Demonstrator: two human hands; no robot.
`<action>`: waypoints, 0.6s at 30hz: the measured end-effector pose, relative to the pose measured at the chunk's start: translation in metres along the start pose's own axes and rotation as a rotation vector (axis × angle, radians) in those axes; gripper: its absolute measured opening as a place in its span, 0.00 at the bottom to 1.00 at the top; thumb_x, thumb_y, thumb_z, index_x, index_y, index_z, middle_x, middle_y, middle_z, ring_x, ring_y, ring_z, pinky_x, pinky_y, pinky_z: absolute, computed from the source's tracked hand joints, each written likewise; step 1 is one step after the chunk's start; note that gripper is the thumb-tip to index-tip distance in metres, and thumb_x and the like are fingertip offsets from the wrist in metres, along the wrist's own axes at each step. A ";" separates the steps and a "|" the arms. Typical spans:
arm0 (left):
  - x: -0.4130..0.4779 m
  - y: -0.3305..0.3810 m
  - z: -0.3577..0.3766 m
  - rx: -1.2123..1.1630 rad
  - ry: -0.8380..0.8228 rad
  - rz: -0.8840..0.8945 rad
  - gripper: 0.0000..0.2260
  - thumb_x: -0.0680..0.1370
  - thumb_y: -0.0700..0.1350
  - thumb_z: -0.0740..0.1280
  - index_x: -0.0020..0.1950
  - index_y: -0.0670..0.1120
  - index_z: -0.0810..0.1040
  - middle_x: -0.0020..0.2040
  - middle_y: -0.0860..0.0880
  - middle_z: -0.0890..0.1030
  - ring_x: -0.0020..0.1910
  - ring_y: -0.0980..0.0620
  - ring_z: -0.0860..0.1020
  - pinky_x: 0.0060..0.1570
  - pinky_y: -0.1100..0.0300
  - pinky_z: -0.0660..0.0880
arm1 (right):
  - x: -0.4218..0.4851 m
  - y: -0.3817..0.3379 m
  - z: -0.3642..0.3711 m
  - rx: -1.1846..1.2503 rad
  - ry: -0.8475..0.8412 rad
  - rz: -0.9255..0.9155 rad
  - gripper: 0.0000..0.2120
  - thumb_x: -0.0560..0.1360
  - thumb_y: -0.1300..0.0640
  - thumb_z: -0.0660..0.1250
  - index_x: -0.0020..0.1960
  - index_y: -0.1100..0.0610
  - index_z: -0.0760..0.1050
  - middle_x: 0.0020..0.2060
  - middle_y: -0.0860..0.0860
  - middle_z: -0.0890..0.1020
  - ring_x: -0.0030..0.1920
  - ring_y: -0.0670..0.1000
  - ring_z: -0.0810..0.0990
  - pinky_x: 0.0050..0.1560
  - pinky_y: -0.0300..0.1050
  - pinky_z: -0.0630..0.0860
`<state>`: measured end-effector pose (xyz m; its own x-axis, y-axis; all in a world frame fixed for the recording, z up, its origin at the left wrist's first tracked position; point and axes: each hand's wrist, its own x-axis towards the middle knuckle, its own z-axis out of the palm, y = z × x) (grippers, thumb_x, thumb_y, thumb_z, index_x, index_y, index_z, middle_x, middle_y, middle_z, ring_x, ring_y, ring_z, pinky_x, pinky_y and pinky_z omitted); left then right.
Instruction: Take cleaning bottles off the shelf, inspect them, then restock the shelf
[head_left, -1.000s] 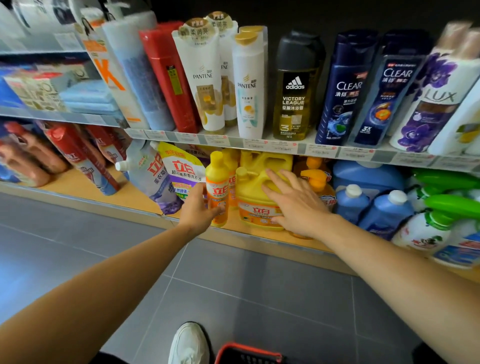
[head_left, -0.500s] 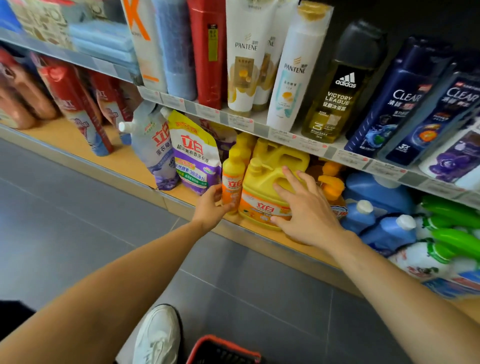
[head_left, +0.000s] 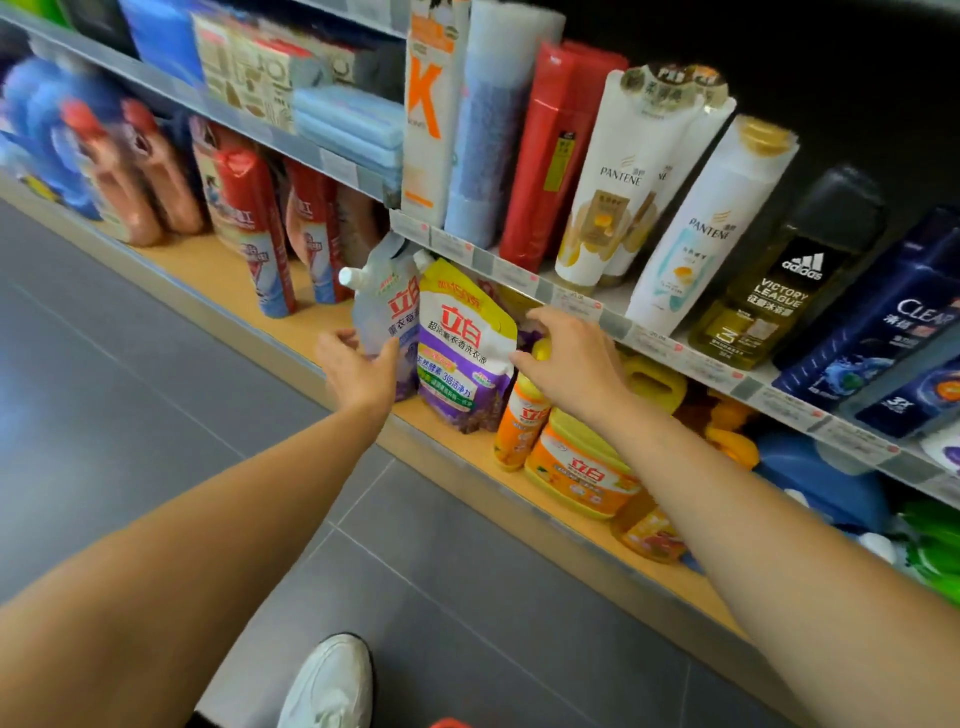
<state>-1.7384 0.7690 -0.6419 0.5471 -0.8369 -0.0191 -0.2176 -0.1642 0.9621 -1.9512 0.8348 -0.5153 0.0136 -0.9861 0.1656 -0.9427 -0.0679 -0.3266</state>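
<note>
On the low wooden shelf (head_left: 228, 270) stand two refill pouches side by side: a pale blue one with a white spout (head_left: 382, 312) and a yellow and purple one (head_left: 460, 353). My left hand (head_left: 358, 371) is open with spread fingers, just in front of the pale blue pouch's lower part. My right hand (head_left: 574, 358) is open too; its thumb and fingertips touch the right edge of the yellow and purple pouch. It hovers over the cap of a small orange bottle (head_left: 519, 423). A yellow jug (head_left: 582, 467) stands right of that bottle.
Red and white spray bottles (head_left: 254, 228) fill the low shelf to the left, blue and green bottles (head_left: 826, 483) to the right. The upper shelf (head_left: 571, 299) holds shampoo bottles close above my right hand. My white shoe (head_left: 332, 680) is on the grey tiled floor.
Both hands have left the small orange bottle and the yellow jug and moved left to the two pouches. My view has swung left and tilted.
</note>
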 end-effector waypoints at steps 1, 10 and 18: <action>0.012 0.006 -0.004 -0.007 0.006 0.006 0.26 0.74 0.52 0.76 0.65 0.48 0.68 0.62 0.48 0.74 0.58 0.46 0.78 0.57 0.47 0.76 | 0.010 -0.004 0.003 0.025 -0.015 0.003 0.14 0.74 0.46 0.72 0.57 0.51 0.79 0.54 0.50 0.84 0.56 0.56 0.80 0.54 0.51 0.78; 0.078 0.039 -0.032 0.301 -0.312 0.199 0.15 0.81 0.43 0.66 0.34 0.45 0.72 0.31 0.47 0.71 0.35 0.44 0.70 0.29 0.56 0.63 | 0.035 -0.010 0.033 -0.070 -0.006 0.065 0.10 0.81 0.52 0.62 0.46 0.53 0.78 0.43 0.53 0.82 0.47 0.60 0.79 0.40 0.48 0.71; 0.072 0.071 -0.085 0.464 -0.315 0.383 0.11 0.82 0.44 0.66 0.40 0.43 0.76 0.42 0.42 0.79 0.42 0.42 0.75 0.45 0.47 0.74 | 0.018 -0.002 0.044 0.012 0.081 -0.015 0.08 0.81 0.54 0.63 0.50 0.56 0.79 0.44 0.54 0.84 0.45 0.57 0.80 0.41 0.46 0.70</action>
<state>-1.6457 0.7414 -0.5518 0.1158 -0.9813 0.1534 -0.7116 0.0258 0.7021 -1.9344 0.8108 -0.5529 0.0007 -0.9695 0.2450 -0.9386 -0.0852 -0.3344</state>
